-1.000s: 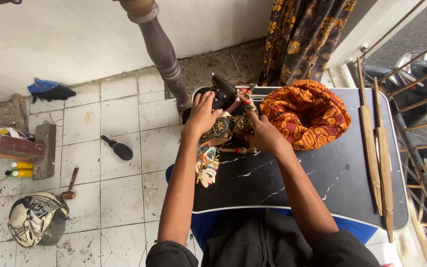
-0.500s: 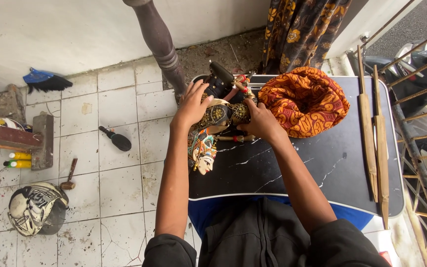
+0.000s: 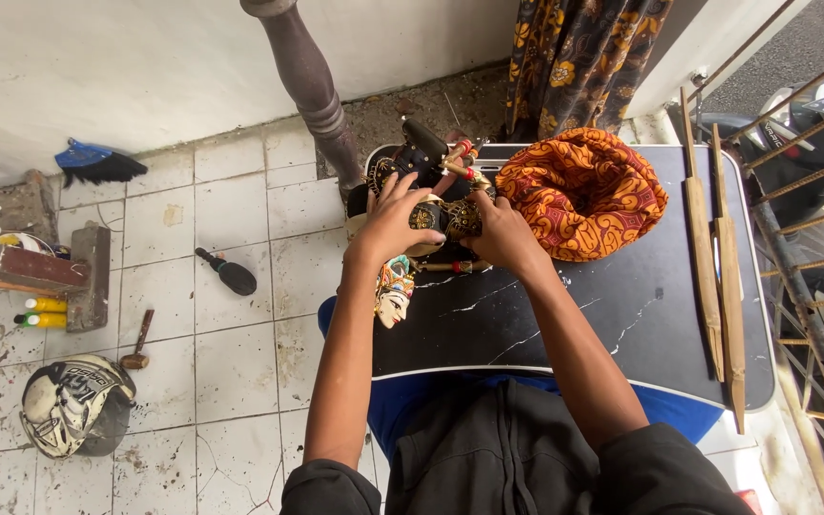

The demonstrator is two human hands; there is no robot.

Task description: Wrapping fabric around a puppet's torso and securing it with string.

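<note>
Both hands rest on a carved wooden puppet (image 3: 436, 215) that lies at the far left edge of a dark, marble-look table (image 3: 603, 315). The left hand (image 3: 395, 221) has its fingers curled over the puppet's shiny gold-and-black body. The right hand (image 3: 498, 234) grips the body from the other side — fingers bent around it. The puppet's small painted face (image 3: 393, 298) hangs off the table edge, smooth and pale. Just beside the right hand sits a puffy bundle of orange patterned cloth (image 3: 584, 191). Farther right lie two long flat wooden sticks (image 3: 712, 277). On the cracked tiled floor (image 3: 231, 362) sit a little hammer (image 3: 137, 341) and a round helmet (image 3: 73, 402).
</note>
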